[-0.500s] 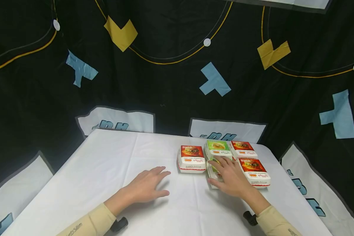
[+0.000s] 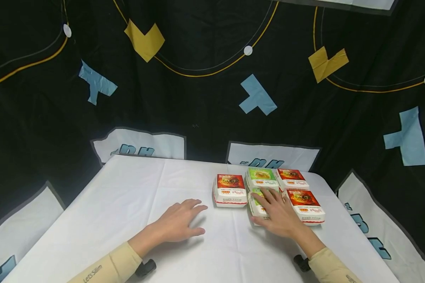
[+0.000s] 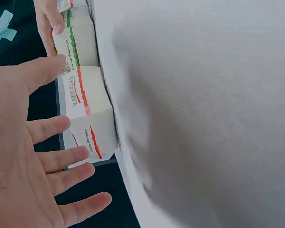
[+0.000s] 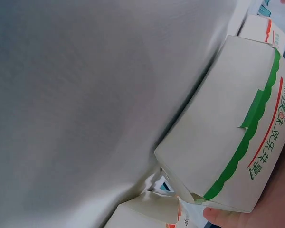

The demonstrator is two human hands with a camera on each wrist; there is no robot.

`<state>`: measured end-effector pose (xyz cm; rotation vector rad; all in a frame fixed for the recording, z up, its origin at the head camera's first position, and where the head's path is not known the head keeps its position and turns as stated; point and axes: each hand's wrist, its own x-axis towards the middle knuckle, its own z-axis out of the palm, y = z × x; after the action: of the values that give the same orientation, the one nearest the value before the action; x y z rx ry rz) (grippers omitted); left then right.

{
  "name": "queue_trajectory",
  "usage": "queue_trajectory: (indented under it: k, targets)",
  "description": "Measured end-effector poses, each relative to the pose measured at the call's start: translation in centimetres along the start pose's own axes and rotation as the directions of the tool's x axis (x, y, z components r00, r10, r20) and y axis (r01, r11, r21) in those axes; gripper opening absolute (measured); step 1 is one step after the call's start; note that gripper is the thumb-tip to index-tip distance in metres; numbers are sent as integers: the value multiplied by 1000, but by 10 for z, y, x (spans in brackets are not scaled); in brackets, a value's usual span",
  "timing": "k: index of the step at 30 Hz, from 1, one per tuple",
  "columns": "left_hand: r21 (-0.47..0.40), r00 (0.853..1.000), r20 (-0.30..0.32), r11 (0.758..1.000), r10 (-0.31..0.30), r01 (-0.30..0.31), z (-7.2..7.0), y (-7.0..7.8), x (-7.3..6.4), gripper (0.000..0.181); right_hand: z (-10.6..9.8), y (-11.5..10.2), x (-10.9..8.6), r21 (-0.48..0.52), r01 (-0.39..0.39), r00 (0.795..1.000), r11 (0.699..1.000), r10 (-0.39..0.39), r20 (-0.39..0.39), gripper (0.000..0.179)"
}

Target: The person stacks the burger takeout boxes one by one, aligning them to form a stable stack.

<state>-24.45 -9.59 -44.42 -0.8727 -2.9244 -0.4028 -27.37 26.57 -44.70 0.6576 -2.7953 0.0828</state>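
My right hand lies over the near green-topped hamburger box, thumb toward its left side and fingers across its top and right. The right wrist view shows the white front of this hamburger box with its green scalloped edge, and a fingertip past its right end. My left hand hovers above the table left of the boxes, fingers spread, holding nothing. It is nearest a red-topped hamburger box. In the left wrist view the left palm is bare.
A second green-topped box stands just behind the gripped one. Two red-topped boxes stand at the right, one at the back and one nearer. All sit on a white-covered table before a black curtain.
The right hand's index finger and thumb have drawn in slightly around the near green-topped hamburger box. My left hand has shifted a little to the right. The boxes stay in place.
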Motion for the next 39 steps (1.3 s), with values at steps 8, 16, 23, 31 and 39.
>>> queue_trajectory:
  k: [8, 16, 23, 31, 39]
  targets:
    - [35, 999, -31, 999, 31, -30, -4, 3, 7, 67, 2, 0, -2, 25, -16, 1000, 1000, 15, 21, 77]
    - [25, 998, -54, 999, 35, -34, -11, 10, 30, 70, 5, 0, -3, 19, -12, 1000, 1000, 12, 23, 77]
    - [1, 999, -53, 1000, 1, -1, -10, 16, 55, 75, 6, -1, -3, 14, -18, 1000, 1000, 18, 18, 77]
    - [-12, 998, -63, 1000, 7, -8, -5, 16, 82, 74, 9, 0, -3, 19, -8, 1000, 1000, 7, 18, 77]
    - [-29, 999, -39, 1000, -12, 11, -1, 16, 102, 82, 9, 1, -4, 23, -1, 1000, 1000, 1, 3, 78]
